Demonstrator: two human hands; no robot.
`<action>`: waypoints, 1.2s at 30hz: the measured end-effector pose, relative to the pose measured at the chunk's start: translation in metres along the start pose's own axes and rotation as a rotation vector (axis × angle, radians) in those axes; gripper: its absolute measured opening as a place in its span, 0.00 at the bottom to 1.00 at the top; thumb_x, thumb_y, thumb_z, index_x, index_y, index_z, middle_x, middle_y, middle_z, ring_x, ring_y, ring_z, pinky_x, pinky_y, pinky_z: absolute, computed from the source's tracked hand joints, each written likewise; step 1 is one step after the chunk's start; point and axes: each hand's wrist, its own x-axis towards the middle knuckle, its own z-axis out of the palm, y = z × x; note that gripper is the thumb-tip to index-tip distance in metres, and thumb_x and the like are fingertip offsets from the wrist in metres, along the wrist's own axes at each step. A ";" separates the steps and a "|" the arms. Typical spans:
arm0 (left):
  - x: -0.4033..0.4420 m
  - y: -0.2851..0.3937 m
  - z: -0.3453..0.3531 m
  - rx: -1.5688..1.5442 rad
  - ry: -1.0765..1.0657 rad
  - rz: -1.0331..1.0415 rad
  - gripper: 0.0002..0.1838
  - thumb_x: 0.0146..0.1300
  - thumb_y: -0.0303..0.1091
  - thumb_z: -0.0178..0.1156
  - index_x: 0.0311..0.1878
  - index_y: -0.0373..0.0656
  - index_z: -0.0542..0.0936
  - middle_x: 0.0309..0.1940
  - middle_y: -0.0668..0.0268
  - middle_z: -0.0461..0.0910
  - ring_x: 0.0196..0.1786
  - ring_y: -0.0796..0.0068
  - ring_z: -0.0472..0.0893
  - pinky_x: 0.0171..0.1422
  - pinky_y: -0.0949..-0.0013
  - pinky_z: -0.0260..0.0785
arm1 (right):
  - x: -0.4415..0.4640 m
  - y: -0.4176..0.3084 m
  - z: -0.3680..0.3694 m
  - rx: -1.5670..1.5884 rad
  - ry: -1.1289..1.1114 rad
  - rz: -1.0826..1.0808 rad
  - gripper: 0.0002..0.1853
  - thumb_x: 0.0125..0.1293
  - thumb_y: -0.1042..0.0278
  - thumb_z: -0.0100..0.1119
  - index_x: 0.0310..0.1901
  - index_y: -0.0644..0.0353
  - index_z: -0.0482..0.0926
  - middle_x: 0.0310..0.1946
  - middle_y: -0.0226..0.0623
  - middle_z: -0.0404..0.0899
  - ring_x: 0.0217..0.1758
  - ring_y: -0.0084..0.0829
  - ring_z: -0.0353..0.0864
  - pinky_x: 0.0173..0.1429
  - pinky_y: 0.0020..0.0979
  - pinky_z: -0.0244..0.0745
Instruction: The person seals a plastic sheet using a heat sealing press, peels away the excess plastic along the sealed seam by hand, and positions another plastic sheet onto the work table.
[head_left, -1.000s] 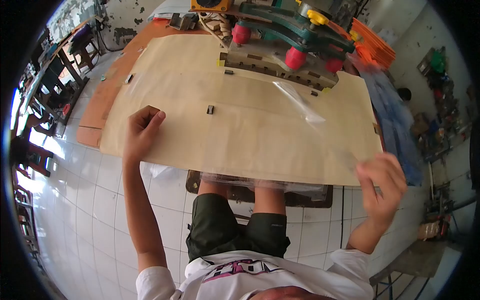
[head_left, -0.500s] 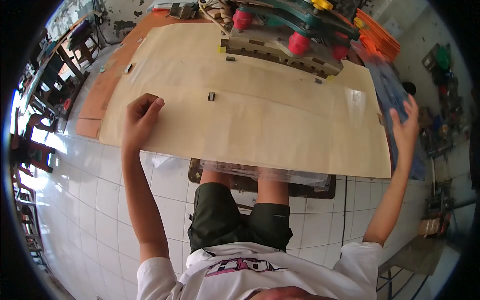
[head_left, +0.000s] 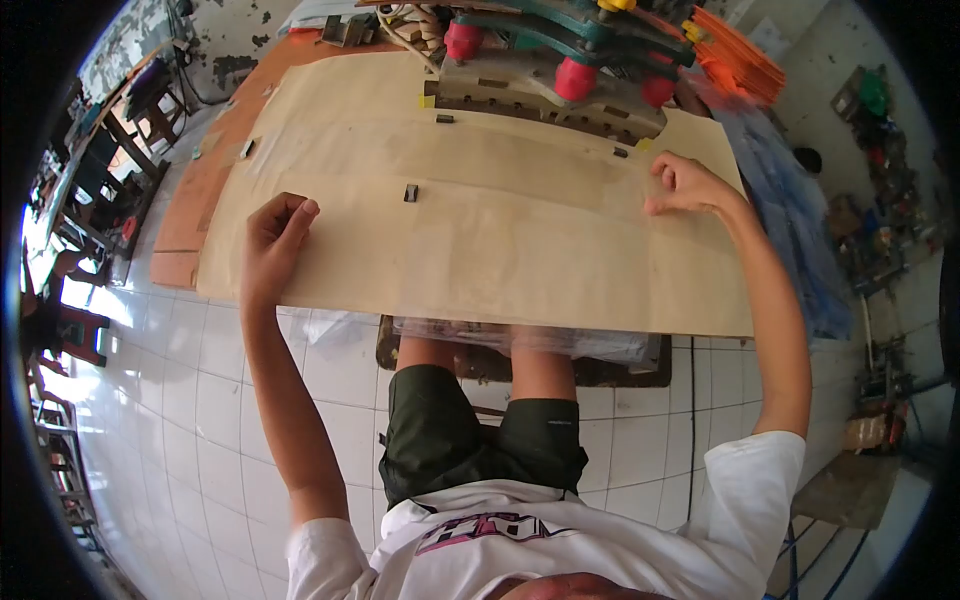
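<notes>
A pale board (head_left: 520, 260) covers the work table, with small dark blocks on it, one of them (head_left: 411, 193) near its middle. My left hand (head_left: 275, 240) rests on the board's left part, fingers curled in, nothing visible in them. Over the board's right part is my right hand (head_left: 685, 185), fingers bent and thumb apart from them; no held object shows. A clear plastic sheet seems to lie on the board, its edges hard to make out. Behind the board stands a green machine (head_left: 535, 35) with red knobs, above a metal block (head_left: 540, 108).
Orange stacked pieces (head_left: 735, 55) stand at the back right, and blue plastic (head_left: 790, 220) hangs along the right edge. Clear plastic bags (head_left: 600, 345) lie on a dark stool under the front edge. Stools and benches stand at the far left.
The right hand went from the board's front right corner out past its right edge, then back in over the board. The clear plastic it trailed now lies flat. The left hand has stayed put.
</notes>
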 end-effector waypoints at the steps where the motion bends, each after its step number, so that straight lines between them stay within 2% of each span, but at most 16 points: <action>1: 0.001 0.000 0.000 -0.003 0.002 0.004 0.13 0.71 0.38 0.63 0.33 0.38 0.80 0.22 0.80 0.68 0.26 0.90 0.63 0.30 0.77 0.53 | 0.001 0.002 0.000 -0.003 0.005 -0.001 0.36 0.48 0.51 0.83 0.53 0.62 0.76 0.43 0.34 0.77 0.43 0.25 0.73 0.47 0.30 0.71; 3: -0.001 0.001 0.000 0.001 -0.004 -0.003 0.13 0.71 0.38 0.63 0.33 0.38 0.80 0.22 0.80 0.68 0.26 0.90 0.63 0.30 0.77 0.53 | 0.003 0.005 0.003 0.011 -0.012 -0.126 0.28 0.50 0.54 0.82 0.44 0.62 0.77 0.37 0.31 0.77 0.38 0.23 0.73 0.41 0.29 0.70; 7: -0.003 0.005 -0.001 -0.015 0.005 -0.015 0.14 0.71 0.38 0.63 0.34 0.38 0.80 0.22 0.79 0.68 0.27 0.90 0.63 0.30 0.77 0.54 | -0.011 -0.003 0.004 0.016 -0.144 -0.054 0.19 0.56 0.60 0.78 0.36 0.62 0.78 0.30 0.27 0.77 0.33 0.20 0.73 0.38 0.28 0.70; 9: -0.002 0.002 -0.002 0.011 -0.016 -0.021 0.14 0.70 0.39 0.65 0.34 0.37 0.80 0.22 0.79 0.70 0.27 0.90 0.67 0.31 0.78 0.57 | -0.030 -0.008 0.013 0.290 0.128 -0.271 0.10 0.59 0.68 0.71 0.33 0.62 0.79 0.26 0.26 0.78 0.30 0.20 0.75 0.36 0.28 0.69; 13: -0.005 0.010 0.003 -0.046 -0.042 0.000 0.12 0.67 0.37 0.68 0.35 0.38 0.81 0.22 0.77 0.73 0.28 0.88 0.71 0.34 0.78 0.62 | -0.108 -0.094 0.010 0.009 0.428 -0.145 0.05 0.62 0.71 0.67 0.35 0.61 0.81 0.28 0.34 0.82 0.30 0.32 0.82 0.39 0.34 0.74; 15: 0.004 0.005 0.004 0.111 -0.043 0.285 0.11 0.62 0.34 0.71 0.39 0.37 0.82 0.32 0.72 0.80 0.29 0.85 0.75 0.36 0.77 0.66 | -0.138 -0.123 0.013 -0.347 0.807 -0.372 0.02 0.63 0.73 0.64 0.35 0.59 0.80 0.29 0.37 0.82 0.32 0.40 0.82 0.40 0.36 0.72; 19: 0.015 0.046 0.038 0.109 -0.092 0.381 0.18 0.59 0.32 0.73 0.51 0.37 0.82 0.47 0.65 0.82 0.30 0.83 0.78 0.36 0.75 0.69 | -0.182 -0.164 0.010 -0.362 0.918 -0.439 0.03 0.65 0.71 0.63 0.35 0.59 0.80 0.29 0.37 0.82 0.33 0.43 0.81 0.42 0.38 0.70; 21: 0.016 0.085 0.058 0.100 -0.051 0.413 0.28 0.58 0.31 0.74 0.62 0.38 0.77 0.57 0.60 0.79 0.33 0.82 0.82 0.35 0.74 0.71 | -0.198 -0.173 0.008 -0.329 0.903 -0.441 0.04 0.67 0.71 0.63 0.34 0.59 0.79 0.28 0.36 0.82 0.31 0.41 0.80 0.41 0.37 0.68; 24: 0.029 0.112 0.065 0.176 -0.121 0.440 0.34 0.58 0.31 0.74 0.67 0.39 0.73 0.58 0.58 0.79 0.34 0.83 0.83 0.32 0.75 0.71 | -0.213 -0.173 0.002 -0.266 0.915 -0.454 0.07 0.68 0.68 0.64 0.33 0.60 0.79 0.27 0.35 0.81 0.28 0.38 0.78 0.40 0.35 0.68; 25: 0.035 0.119 0.064 0.171 -0.129 0.454 0.34 0.58 0.31 0.74 0.67 0.39 0.73 0.58 0.58 0.79 0.34 0.83 0.83 0.32 0.75 0.71 | -0.217 -0.171 0.000 -0.270 0.927 -0.442 0.07 0.68 0.68 0.64 0.33 0.60 0.79 0.27 0.35 0.81 0.28 0.38 0.78 0.40 0.35 0.68; 27: 0.046 0.128 0.057 0.219 -0.452 0.379 0.32 0.58 0.32 0.74 0.66 0.38 0.74 0.56 0.60 0.81 0.32 0.84 0.83 0.30 0.76 0.70 | -0.225 -0.164 -0.006 -0.105 0.937 -0.468 0.11 0.71 0.64 0.62 0.31 0.61 0.79 0.25 0.34 0.80 0.25 0.30 0.76 0.37 0.32 0.67; 28: 0.046 0.132 0.056 0.184 -0.525 0.212 0.23 0.60 0.33 0.73 0.56 0.36 0.80 0.44 0.66 0.84 0.29 0.85 0.79 0.29 0.78 0.68 | -0.228 -0.160 -0.008 -0.108 0.950 -0.453 0.11 0.71 0.64 0.62 0.31 0.61 0.79 0.25 0.34 0.80 0.25 0.30 0.76 0.37 0.32 0.67; 29: 0.048 0.129 0.052 0.184 -0.539 0.227 0.23 0.60 0.33 0.73 0.56 0.36 0.80 0.44 0.66 0.84 0.29 0.85 0.79 0.29 0.78 0.68 | -0.232 -0.154 -0.011 0.072 0.863 -0.433 0.14 0.73 0.62 0.61 0.31 0.62 0.79 0.24 0.33 0.79 0.25 0.25 0.74 0.34 0.29 0.66; 31: 0.049 0.124 0.047 0.169 -0.626 0.226 0.13 0.66 0.38 0.70 0.41 0.36 0.82 0.34 0.72 0.81 0.26 0.88 0.70 0.29 0.77 0.62 | -0.238 -0.145 -0.014 0.248 0.788 -0.399 0.17 0.75 0.60 0.59 0.30 0.63 0.79 0.22 0.32 0.77 0.25 0.20 0.73 0.32 0.27 0.65; 34: 0.025 0.148 0.039 0.023 -0.562 0.201 0.12 0.67 0.35 0.67 0.33 0.35 0.81 0.24 0.74 0.76 0.27 0.87 0.71 0.31 0.77 0.63 | -0.244 -0.136 -0.014 0.486 0.657 -0.321 0.20 0.77 0.57 0.56 0.29 0.64 0.79 0.22 0.28 0.75 0.25 0.15 0.70 0.29 0.22 0.62; 36: 0.012 0.159 0.032 -0.003 -0.542 0.196 0.12 0.67 0.34 0.66 0.32 0.35 0.80 0.23 0.74 0.75 0.27 0.87 0.71 0.31 0.77 0.62 | -0.244 -0.133 -0.013 0.592 0.604 -0.319 0.21 0.77 0.56 0.56 0.29 0.63 0.79 0.22 0.25 0.75 0.24 0.13 0.68 0.29 0.20 0.62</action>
